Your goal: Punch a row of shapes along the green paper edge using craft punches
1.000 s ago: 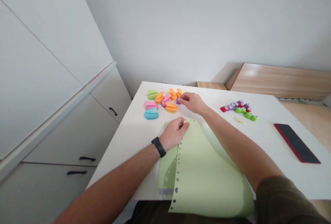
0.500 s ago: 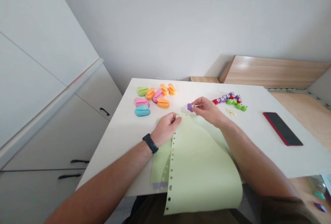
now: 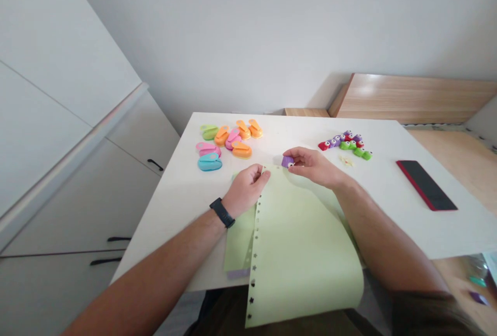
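Pinched at its top left corner, a light green sheet of paper [image 3: 306,253] is in my left hand [image 3: 244,188]. Small shaped holes run down the sheet's left edge, with a few along the top; its lower end curls over the table's front edge. Just above the sheet's top edge, my right hand [image 3: 314,166] grips a small purple paper punch [image 3: 287,161] between thumb and fingers. Under the sheet, more green paper [image 3: 237,245] lies on the table, with a purple strip showing below it.
Larger punches in green, orange, pink and blue [image 3: 210,162] stand at the back left of the white table [image 3: 171,212]. Small red, purple and green punches [image 3: 345,142] cluster at the right, near yellowish paper bits [image 3: 347,161]. A dark, red-edged flat object [image 3: 427,185] lies further right.
My right hand has brought the small purple punch from beside the orange punches, right and nearer, to the sheet's top edge. My left hand keeps its pinch on the paper. The view has shifted.
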### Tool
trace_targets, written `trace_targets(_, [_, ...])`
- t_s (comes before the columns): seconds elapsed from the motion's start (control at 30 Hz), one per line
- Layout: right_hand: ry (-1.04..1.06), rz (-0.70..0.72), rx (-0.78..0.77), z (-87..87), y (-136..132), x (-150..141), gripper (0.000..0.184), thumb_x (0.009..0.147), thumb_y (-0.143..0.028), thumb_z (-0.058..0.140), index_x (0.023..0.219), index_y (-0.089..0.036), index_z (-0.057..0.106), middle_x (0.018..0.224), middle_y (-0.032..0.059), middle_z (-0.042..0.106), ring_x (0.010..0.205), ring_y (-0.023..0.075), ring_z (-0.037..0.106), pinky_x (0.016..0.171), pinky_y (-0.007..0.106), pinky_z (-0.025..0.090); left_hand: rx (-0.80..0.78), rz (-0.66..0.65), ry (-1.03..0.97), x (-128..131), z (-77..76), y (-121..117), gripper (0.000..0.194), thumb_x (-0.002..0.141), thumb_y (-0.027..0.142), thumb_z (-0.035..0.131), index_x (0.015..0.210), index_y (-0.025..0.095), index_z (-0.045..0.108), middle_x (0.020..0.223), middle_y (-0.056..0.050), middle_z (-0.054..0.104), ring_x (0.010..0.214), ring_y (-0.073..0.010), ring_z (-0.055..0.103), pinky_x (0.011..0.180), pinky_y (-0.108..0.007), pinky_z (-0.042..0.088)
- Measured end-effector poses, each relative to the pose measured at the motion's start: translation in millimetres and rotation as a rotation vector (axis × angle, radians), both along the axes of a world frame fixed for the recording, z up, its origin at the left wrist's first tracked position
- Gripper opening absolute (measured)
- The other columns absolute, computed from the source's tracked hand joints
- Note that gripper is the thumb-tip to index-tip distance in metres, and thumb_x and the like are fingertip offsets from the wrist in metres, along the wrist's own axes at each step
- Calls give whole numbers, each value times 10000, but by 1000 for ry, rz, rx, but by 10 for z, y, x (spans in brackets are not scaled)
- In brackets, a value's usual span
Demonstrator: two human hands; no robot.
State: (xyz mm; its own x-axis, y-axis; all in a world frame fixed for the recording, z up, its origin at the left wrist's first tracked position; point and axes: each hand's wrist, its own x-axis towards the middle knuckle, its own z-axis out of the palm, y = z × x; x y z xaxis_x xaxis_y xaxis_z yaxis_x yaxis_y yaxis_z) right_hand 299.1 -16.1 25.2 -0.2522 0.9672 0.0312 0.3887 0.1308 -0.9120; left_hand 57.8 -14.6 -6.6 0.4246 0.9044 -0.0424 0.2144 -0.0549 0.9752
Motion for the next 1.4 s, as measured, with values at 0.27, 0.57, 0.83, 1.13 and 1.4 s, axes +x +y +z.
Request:
trace_targets(0.27, [-29,36,-16,63,-38,-31,410,805,-272,705,1200,-193,632,1042,57,698,913,179,642,888,384,519,2,34,-12,4,61,-25,285,875,484,592,835,202,600,636,23,573,572,-136,480,525,-257,346])
trace_targets(0.57, [-8,29,-9,45,-30,-58,452,796,-267,713,1234,-191,632,1071,70,694,940,188,643,922,398,510,57,2,23,-4,24,-16,307,920,488,533,856,192,583,680,23,574,574,-114,467,526,-246,329])
trace_targets(0.83, [70,63,-48,76,-56,-67,443,785,-273,726,1211,-190,635,1071,68,685,949,182,638,911,385,515,32,12,-4,6,50,-27,293,900,483,559,861,195,601,662,22,586,569,-124,488,521,-252,344])
trace_targets(1.13, [16,48,-37,81,-73,-71,358,825,-331,706,1154,-198,658,1030,61,714,919,188,660,884,389,531,6,42,-26,17,107,-46,281,870,479,599,833,200,605,630,23,580,576,-136,499,525,-254,356])
trace_targets(1.4, [-14,49,17,78,-76,-70,360,892,-341,625,1229,-219,656,1126,62,703,968,194,651,912,393,523,35,-20,14,-4,60,-33,300,929,487,524,889,197,590,709,19,602,590,-119,490,537,-244,346])
